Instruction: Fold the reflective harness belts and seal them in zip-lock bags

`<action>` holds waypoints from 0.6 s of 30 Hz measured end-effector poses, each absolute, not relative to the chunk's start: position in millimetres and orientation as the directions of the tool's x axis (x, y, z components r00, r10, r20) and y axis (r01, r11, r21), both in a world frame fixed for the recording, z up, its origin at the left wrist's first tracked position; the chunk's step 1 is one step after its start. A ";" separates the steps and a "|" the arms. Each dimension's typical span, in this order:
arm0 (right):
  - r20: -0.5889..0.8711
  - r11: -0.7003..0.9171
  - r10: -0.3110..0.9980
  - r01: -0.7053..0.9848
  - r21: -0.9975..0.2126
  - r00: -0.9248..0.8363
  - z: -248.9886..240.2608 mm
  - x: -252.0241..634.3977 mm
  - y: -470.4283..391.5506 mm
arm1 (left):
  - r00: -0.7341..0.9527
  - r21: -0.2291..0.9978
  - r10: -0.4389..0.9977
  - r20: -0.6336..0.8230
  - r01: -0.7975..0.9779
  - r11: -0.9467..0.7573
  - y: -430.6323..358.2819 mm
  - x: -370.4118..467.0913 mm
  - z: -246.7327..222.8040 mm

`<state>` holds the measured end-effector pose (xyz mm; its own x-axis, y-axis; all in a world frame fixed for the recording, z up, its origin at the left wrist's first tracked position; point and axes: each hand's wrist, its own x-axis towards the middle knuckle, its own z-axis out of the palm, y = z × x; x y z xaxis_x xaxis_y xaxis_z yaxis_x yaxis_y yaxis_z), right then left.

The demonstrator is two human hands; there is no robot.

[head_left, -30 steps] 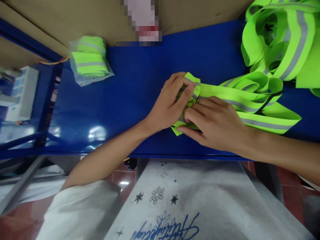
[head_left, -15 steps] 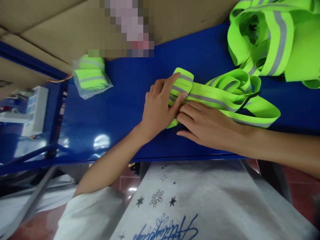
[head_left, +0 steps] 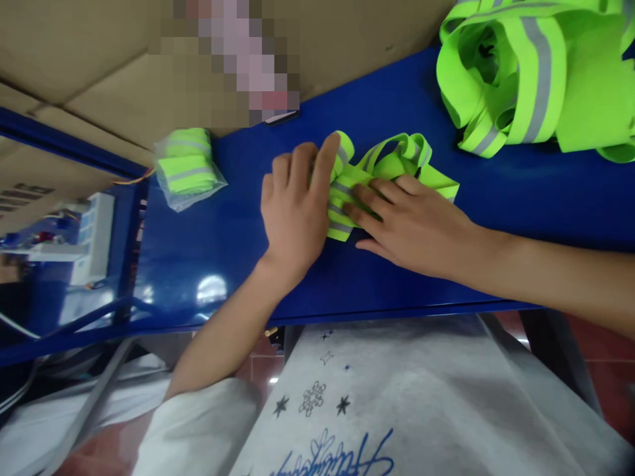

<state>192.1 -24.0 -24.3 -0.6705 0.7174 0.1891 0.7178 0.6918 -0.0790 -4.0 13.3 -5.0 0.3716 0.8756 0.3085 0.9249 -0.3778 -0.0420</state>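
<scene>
A neon yellow-green reflective strap [head_left: 342,228] with a grey stripe lies partly folded on the blue table. My left hand [head_left: 295,208] is closed around its rolled left end, with the index finger along the top; the thumb is hidden. My right hand [head_left: 409,221] rests on the strap just to the right, its fingers apart and lying over the folded layers, the thumb stretched out below. Behind the right hand, the strap's loose loops [head_left: 404,155] stand up from the table.
A larger heap of similar straps [head_left: 540,79] lies at the back right. At the left, a clear bag with a folded strap [head_left: 188,165] sits on the blue table [head_left: 238,244]. Cardboard [head_left: 357,39] borders the table's far side. A pixelated patch covers part of the back.
The strap's loose part has drawn in leftward and now reaches less far right. My left hand has turned further over the rolled end; my right fingers have spread over the strap. The view has shifted slightly.
</scene>
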 end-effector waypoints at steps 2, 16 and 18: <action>0.168 0.705 0.701 0.709 -0.018 -0.693 -19.9 188.6 -25.9 | 0.408 -0.048 0.862 0.301 0.909 -0.414 11.4 -1.3 -10.0; 0.306 0.580 0.811 0.622 -0.526 -0.498 -1.9 241.0 28.7 | 0.357 0.170 0.882 0.309 0.891 -0.420 36.2 -21.8 -8.9; 0.206 0.568 0.800 0.600 -0.563 -0.563 -5.7 240.8 32.4 | 0.353 0.260 0.865 0.356 0.852 -0.454 49.0 -32.4 -12.3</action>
